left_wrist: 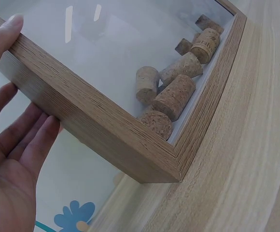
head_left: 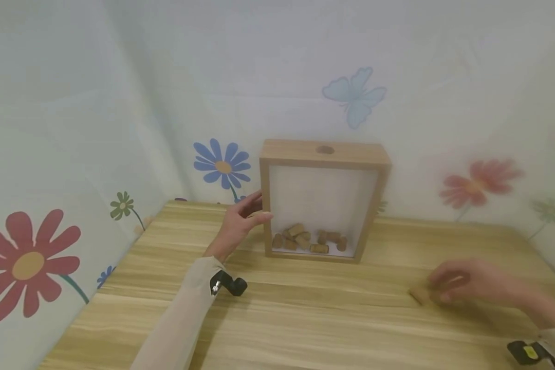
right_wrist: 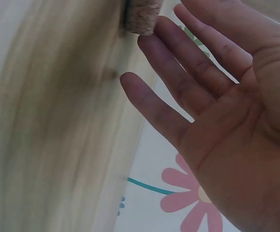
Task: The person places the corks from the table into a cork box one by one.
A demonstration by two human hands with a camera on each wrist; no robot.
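My left hand (head_left: 236, 223) grips the left side of a wooden shadow box (head_left: 325, 152). The thumb lies on the front edge of the frame, while the other fingers reach round the side and behind. Wine corks (left_wrist: 176, 96) lie in a loose heap behind the clear front, along the bottom. The box stands upright and has a dark round hole in its top. To the right, my right hand (head_left: 478, 282) is low over the table beside a loose cork (head_left: 418, 295). Its fingers are relaxed, with fingertips (right_wrist: 146, 42) right at the end of the cork in the right wrist view.
The wood-grain table (head_left: 305, 308) runs under both hands and the box. Close behind it hangs a pale sheet (head_left: 277, 67) printed with flowers and a blue butterfly (head_left: 354, 97). Black camera mounts (head_left: 226, 283) sit on both wrists.
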